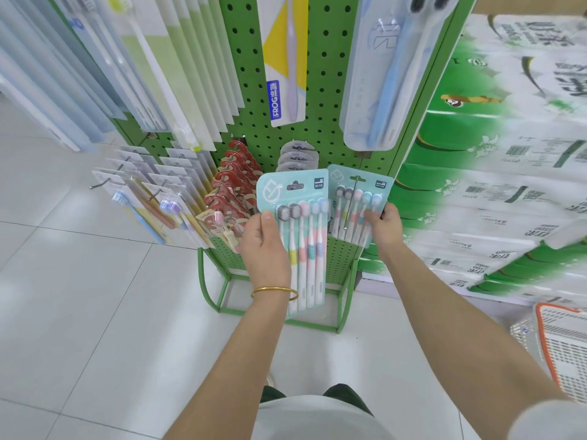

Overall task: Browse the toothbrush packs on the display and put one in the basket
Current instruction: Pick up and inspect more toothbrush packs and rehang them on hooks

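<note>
while my left hand [265, 249] holds the loose pack [306, 236] upright, right hand [386, 228] gripping the hung pack [352, 214], the basket [562, 347] lies lower right.

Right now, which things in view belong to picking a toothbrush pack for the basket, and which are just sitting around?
Job:
- left hand, holding the loose teal pack
- right hand, pinching the hooked teal pack
- basket
- green rack

Just around:
- red packs
- yellow pack
- blue pack
- paper bundles
</note>
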